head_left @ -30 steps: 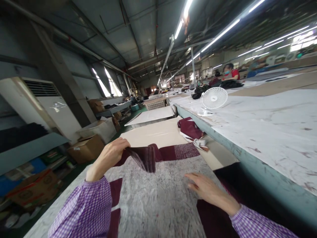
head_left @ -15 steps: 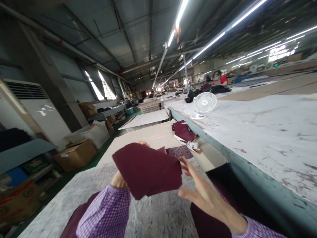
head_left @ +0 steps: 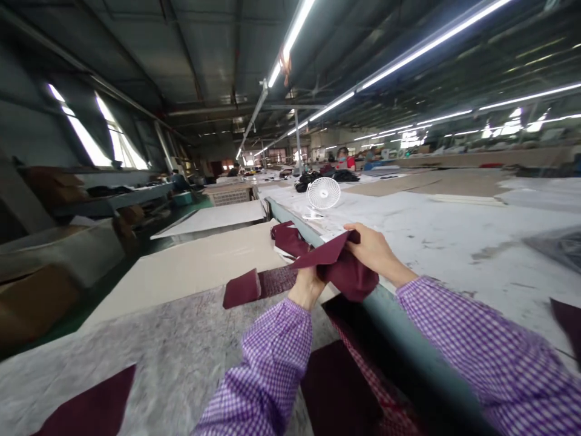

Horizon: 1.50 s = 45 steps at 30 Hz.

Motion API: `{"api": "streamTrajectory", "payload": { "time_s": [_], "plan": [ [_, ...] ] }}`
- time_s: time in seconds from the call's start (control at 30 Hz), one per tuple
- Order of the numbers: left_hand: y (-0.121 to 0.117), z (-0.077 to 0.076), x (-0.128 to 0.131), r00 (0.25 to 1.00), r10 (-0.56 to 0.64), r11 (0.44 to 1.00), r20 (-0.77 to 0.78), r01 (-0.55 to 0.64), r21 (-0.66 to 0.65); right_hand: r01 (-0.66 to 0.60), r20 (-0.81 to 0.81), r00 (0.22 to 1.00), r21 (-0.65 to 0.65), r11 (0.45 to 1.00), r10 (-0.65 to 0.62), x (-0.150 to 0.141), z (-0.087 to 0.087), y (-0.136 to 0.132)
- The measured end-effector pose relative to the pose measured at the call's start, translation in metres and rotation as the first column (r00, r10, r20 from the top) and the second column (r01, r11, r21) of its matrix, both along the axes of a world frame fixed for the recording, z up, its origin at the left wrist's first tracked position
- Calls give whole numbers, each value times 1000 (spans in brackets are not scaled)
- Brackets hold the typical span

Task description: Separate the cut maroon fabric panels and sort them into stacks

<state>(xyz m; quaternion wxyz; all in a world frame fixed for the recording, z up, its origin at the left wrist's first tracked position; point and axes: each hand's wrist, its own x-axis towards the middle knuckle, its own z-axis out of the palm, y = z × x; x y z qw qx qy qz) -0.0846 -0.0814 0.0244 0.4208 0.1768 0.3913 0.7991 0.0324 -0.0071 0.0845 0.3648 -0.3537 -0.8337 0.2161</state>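
Note:
Maroon fabric pieces (head_left: 351, 275) hang folded between my two hands, above the gap beside the long table. My left hand (head_left: 308, 287) grips them from below; part of its fingers is hidden under the cloth. At the upper right edge, my right hand (head_left: 370, 245) pinches the fabric. Just left of the hands, a maroon piece (head_left: 242, 288) lies on the grey mottled surface (head_left: 181, 345). More maroon cloth (head_left: 290, 240) is heaped beyond, against the table's side. Other dark maroon pieces lie at the lower left (head_left: 93, 406) and below my hands (head_left: 340, 387).
A white fan (head_left: 324, 194) stands on the long white table (head_left: 454, 236) to the right. Between that table's blue-green side and the grey surface runs a dark gap (head_left: 390, 345). Cardboard boxes (head_left: 43, 315) sit at the left. A person in red (head_left: 347, 161) is far back.
My view has turned right. Both hands have carried the maroon fabric right, towards the long table. My right hand, apart-fingered before, now grips its edge, and the cloth has folded over.

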Motion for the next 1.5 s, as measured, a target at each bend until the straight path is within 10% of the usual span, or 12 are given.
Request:
{"api": "streamTrajectory", "payload": {
  "time_s": [0.17,0.33,0.53,0.63,0.8,0.9,1.17,1.5],
  "plan": [
    [40,3,26,955,-194,973,224,216,-80,47,92,995,-73,996,-40,23,11,49],
    [34,-13,47,904,-382,917,192,397,-44,246,225,957,-294,924,-183,88,-24,86],
    [21,-35,49,961,-164,985,-222,150,-80,355,355,903,-304,884,-241,159,-43,77],
    [19,-36,48,852,-120,993,-510,95,-75,298,416,875,-63,953,-246,180,-34,52],
    [18,-29,56,660,-113,994,-743,75,-84,-222,559,821,126,967,116,183,-32,-18],
    [18,-29,64,603,-94,995,-792,68,-67,-200,544,837,194,960,64,174,-40,-44],
    [0,-20,75,378,30,994,-925,85,67,-44,165,981,-331,943,104,180,-45,-17],
    [-3,-12,110,137,98,978,-986,169,121,-175,28,978,-434,884,207,185,-42,-21]
  ]
}}
